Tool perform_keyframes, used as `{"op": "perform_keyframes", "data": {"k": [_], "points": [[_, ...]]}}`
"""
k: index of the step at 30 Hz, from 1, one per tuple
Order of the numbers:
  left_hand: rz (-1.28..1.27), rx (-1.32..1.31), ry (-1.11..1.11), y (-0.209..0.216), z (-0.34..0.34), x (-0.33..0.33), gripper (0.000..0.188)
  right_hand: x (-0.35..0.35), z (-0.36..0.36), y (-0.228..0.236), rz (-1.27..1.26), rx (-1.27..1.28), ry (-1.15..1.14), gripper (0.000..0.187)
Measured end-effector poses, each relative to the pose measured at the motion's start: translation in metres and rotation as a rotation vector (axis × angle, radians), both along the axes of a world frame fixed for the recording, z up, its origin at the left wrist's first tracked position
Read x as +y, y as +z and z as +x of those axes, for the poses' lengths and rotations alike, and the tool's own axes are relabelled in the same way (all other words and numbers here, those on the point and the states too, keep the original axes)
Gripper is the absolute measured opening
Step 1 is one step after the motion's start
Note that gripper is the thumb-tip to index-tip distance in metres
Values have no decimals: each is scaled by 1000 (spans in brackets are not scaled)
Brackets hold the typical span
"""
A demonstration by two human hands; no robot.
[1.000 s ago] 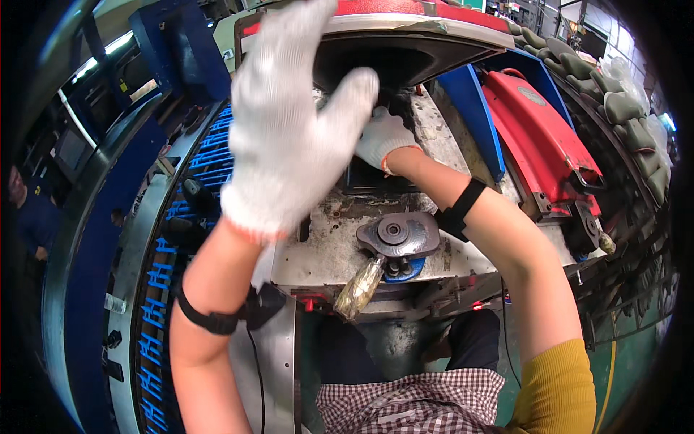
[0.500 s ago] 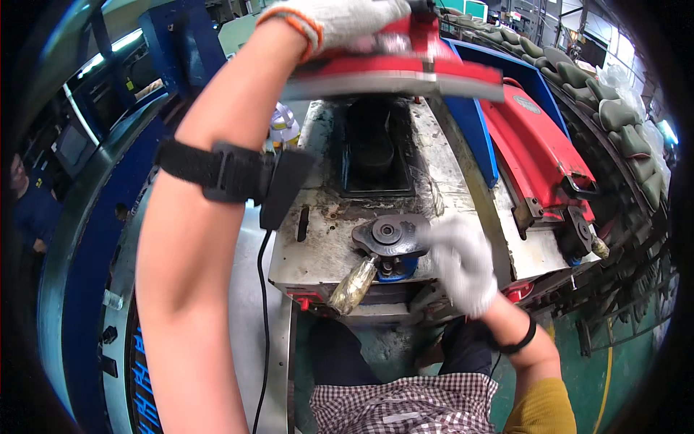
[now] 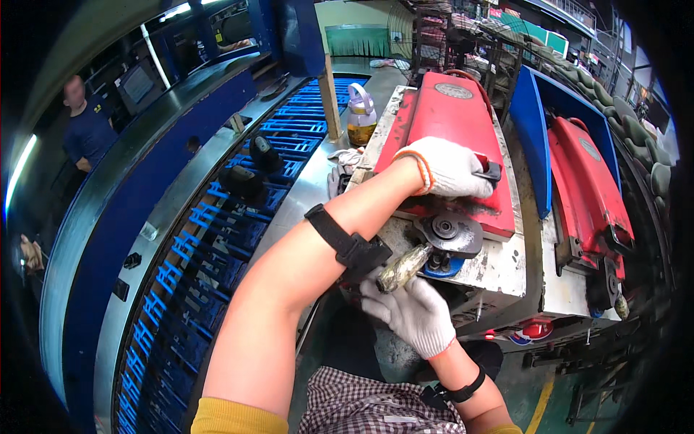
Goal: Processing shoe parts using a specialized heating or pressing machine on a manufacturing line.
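Across this workshop, left of the near red cover, runs a long conveyor of blue rods (image 3: 296, 105); beneath the cover stands a worn, pale metal bench (image 3: 499, 271). And here's the red cover (image 3: 452, 108) itself, lying lengthwise on that bench, a blue guard (image 3: 531, 137) to its right. At the cover's near end sits a dark metal latch (image 3: 463, 235), probably put there to be within easy reach. The left hand (image 3: 450, 170), gloved, is on that same end, fingers curled around the black handle (image 3: 490, 171), presumably for leverage, its forearm slanting up, knuckles uppermost. Below the cover, the gloved right hand (image 3: 412, 315) is cupped under the tape-wrapped lever (image 3: 403, 268), wrist low, fingers parted around it; some are hidden, so I can't tell whether they squeeze. The tape likely helps grip.
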State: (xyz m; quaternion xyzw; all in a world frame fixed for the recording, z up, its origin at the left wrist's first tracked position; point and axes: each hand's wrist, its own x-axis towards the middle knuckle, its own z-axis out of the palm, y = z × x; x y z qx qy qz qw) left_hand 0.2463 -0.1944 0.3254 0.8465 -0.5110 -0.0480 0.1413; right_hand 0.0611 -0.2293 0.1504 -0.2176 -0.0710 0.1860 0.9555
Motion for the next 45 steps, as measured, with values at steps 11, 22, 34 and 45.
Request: {"op": "perform_keyframes", "data": {"k": [11,22,34,45], "points": [[27,23,115,-7,-4,0,53,-45,-27,19,429,80,1,62],[-157,117,157,-11,-11,-6,51,-307,-120,67,-1832,-377,-1547,34],[-488,353,-342,-15,-90,-117,38,-303,-190,94,-2579,586,-884,62],[-588,-402,-442,8,-111,-251,47,-369,-138,149,-2580,-5,-845,41]]}}
